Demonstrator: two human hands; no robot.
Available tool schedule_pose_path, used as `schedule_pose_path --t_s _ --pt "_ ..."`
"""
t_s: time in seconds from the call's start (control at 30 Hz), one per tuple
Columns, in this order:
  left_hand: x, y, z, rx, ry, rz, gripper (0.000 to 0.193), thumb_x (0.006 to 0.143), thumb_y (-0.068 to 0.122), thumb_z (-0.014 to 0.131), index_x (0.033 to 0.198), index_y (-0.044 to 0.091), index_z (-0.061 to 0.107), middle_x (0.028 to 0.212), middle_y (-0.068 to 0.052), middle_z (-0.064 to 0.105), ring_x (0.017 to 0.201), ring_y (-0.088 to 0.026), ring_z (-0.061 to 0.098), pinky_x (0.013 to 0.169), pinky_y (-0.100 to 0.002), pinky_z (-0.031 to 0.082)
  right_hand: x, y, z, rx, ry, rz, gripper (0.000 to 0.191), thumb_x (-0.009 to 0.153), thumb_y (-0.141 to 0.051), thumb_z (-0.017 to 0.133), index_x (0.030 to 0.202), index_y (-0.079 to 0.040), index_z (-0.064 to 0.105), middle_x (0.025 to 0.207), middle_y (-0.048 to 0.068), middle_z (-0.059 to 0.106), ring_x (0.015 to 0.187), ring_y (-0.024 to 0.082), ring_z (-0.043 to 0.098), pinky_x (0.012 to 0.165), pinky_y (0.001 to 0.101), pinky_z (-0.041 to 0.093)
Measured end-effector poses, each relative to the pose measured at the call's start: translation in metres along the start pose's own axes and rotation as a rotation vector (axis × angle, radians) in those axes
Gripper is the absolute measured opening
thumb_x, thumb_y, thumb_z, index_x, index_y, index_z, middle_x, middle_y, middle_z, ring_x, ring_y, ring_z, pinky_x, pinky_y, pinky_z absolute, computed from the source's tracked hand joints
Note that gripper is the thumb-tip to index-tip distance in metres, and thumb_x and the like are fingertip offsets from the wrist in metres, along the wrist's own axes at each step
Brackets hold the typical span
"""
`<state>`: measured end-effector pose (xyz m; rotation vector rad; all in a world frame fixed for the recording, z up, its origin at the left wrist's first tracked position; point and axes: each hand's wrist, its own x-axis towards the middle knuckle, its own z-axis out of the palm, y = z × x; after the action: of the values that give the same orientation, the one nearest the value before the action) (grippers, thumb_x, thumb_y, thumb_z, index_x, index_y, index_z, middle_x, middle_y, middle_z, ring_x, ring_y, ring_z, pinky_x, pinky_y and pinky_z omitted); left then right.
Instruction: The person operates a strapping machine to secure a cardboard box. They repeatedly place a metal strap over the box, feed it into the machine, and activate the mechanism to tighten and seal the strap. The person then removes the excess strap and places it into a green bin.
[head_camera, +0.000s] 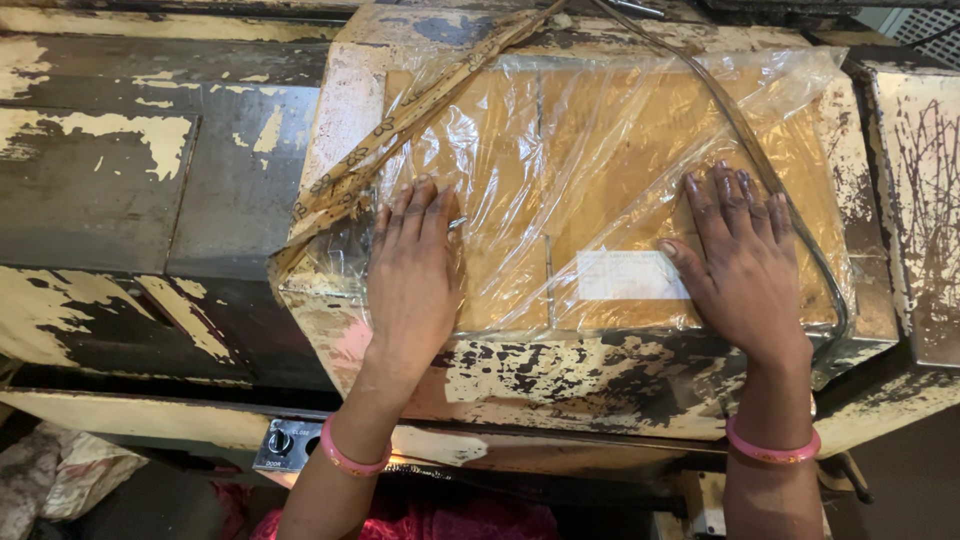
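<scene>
machine top (150, 150): worn metal, cream paint flaking over dark patches, at far left
control panel (288, 443): small, with knobs, on the machine front just below the left wrist
left hand (412, 265): fingers flat and spread, gripping nothing, pressing the film
package (600, 190): brown cardboard box in clear plastic film, lying flat on the raised platform (560, 375) under both hands
white label (632, 275): between the hands
right hand (740, 265): palm down, fingers released, on the package's right part
</scene>
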<state>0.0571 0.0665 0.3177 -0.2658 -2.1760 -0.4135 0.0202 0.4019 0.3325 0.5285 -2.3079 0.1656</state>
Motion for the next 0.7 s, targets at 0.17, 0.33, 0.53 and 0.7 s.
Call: schedule_pose_path --t_s 0.17,0.33,0.53,0.7 --pt "0.0002 -0.0007 0.0009 -0.002 0.006 0.011 0.050 0.096 0.013 0.058 0.144 -0.001 0.053 0.149 -0.023 0.053 0.144 -0.038 0.044 0.123 -0.051 0.028 0.0002 -0.0001 -0.0003 0.007 0.003 0.001 0.076 0.107 -0.063 0.029 0.162 -0.011 0.038 0.165 0.024 0.035 0.153 0.042 0.029 0.126 0.0558 0.014" --pt "0.0003 -0.0006 0.0008 -0.015 0.003 0.013 0.051 0.094 0.013 0.059 0.143 -0.002 0.053 0.149 -0.024 0.053 0.143 -0.039 0.044 0.123 -0.052 0.027 -0.0001 -0.0013 -0.0021 0.001 0.011 -0.004 0.075 0.107 -0.062 0.032 0.162 -0.011 0.038 0.164 0.025 0.037 0.153 0.044 0.031 0.126 0.0565 0.015" --pt "-0.0001 -0.0007 -0.0003 -0.002 0.002 0.011 0.051 0.094 0.010 0.058 0.143 -0.001 0.053 0.150 -0.023 0.053 0.144 -0.038 0.044 0.124 -0.051 0.027 -0.0009 -0.0026 -0.0036 -0.005 0.025 -0.029 0.072 0.108 -0.058 0.036 0.162 -0.010 0.040 0.164 0.025 0.039 0.151 0.044 0.033 0.125 0.0573 0.018" --pt "0.0004 0.0002 -0.0007 -0.002 0.001 0.014 0.052 0.092 0.009 0.059 0.143 -0.001 0.053 0.150 -0.023 0.052 0.144 -0.039 0.044 0.123 -0.052 0.027 -0.0009 -0.0019 -0.0034 0.000 0.026 -0.022 0.072 0.108 -0.057 0.038 0.162 -0.010 0.040 0.164 0.025 0.038 0.152 0.044 0.033 0.125 0.0569 0.019"
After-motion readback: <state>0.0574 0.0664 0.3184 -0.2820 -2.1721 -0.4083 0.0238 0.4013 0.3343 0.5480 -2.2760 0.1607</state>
